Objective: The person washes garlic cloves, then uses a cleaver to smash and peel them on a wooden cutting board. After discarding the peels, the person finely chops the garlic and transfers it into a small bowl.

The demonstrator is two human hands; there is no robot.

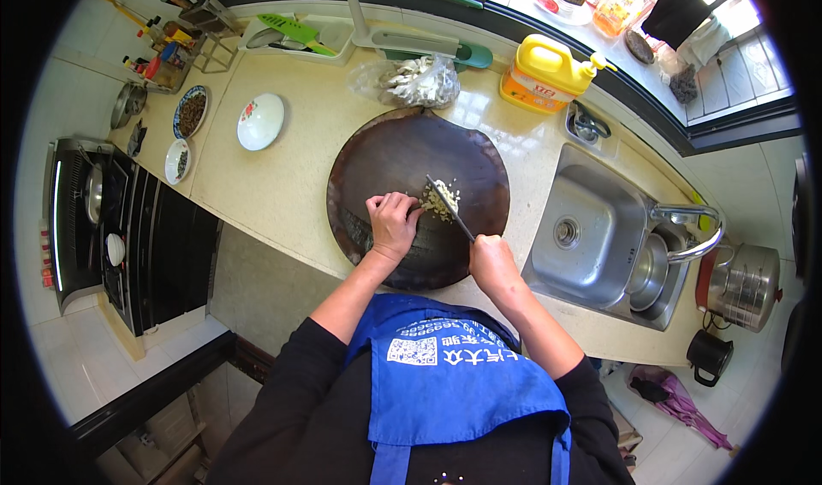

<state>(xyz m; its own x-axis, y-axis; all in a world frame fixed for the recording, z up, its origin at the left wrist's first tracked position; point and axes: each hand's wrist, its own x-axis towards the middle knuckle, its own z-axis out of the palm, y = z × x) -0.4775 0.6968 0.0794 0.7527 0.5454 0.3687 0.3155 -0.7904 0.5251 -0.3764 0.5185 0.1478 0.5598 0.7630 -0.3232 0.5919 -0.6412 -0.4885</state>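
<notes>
A round, dark wooden chopping board lies on the counter in front of me. Finely chopped pale pieces, apparently garlic, form a small heap near its middle. My right hand grips a kitchen knife by its handle, and the blade, seen edge-on, stands over the heap. On the left of the heap rests my left hand, its fingers bent and bunched at the board, with the thumb tip close to the pieces. Whether anything sits under those fingertips is hidden.
The steel sink with its tap is on the right. Behind the board stand a bag of mushrooms and a yellow detergent jug. Leftward are a white bowl, a plate of brown food and the stove.
</notes>
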